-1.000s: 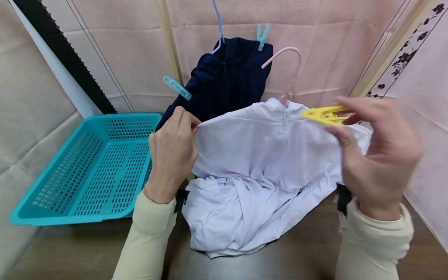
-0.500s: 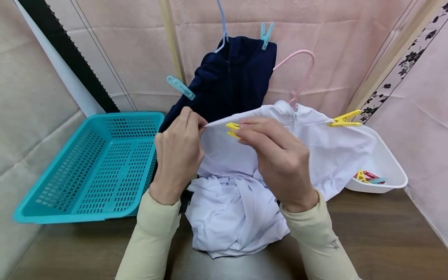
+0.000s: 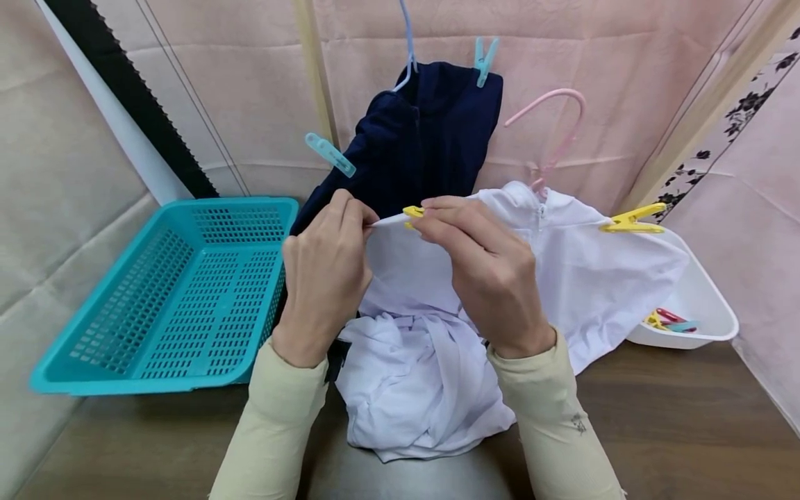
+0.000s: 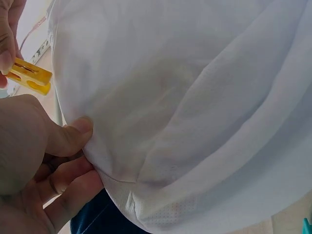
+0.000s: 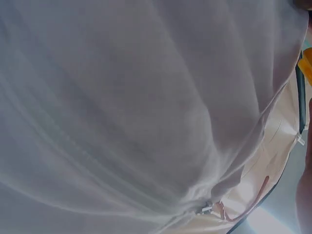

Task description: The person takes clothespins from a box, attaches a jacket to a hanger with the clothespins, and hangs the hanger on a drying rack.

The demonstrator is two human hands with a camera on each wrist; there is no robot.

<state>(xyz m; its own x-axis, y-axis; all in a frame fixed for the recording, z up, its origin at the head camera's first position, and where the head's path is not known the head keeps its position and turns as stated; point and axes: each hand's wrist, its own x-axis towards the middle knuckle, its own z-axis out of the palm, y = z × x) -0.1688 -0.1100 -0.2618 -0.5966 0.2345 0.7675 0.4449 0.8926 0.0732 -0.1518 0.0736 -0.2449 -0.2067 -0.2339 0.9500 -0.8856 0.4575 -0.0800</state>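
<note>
A white zip garment (image 3: pixel 431 389) hangs from a pink hanger (image 3: pixel 565 139), its lower part bunched on the table. My left hand (image 3: pixel 328 271) pinches the garment's upper edge at the left, thumb on the near face in the left wrist view. To its right, my right hand (image 3: pixel 494 271) pinches a yellow clothespin (image 3: pixel 413 211) by its handle end. The clothespin's tip is at the upper edge; in the left wrist view a small gap seems to separate them. A second yellow clothespin (image 3: pixel 632 219) grips the garment's right part. The right wrist view is mostly filled by white cloth.
Behind hangs a navy garment (image 3: pixel 431 139) on a blue hanger (image 3: pixel 409 48), with light-blue clothespins (image 3: pixel 331 154) at both sides. A turquoise basket (image 3: pixel 187 305) stands left. At right, partly covered by cloth, a white tub (image 3: pixel 719 312) holds several coloured clothespins (image 3: pixel 671 319).
My right hand has moved from the garment's right part to its left part, carrying a yellow clothespin, then slightly up to the edge. My left hand keeps its pinch. The view has shifted slightly.
</note>
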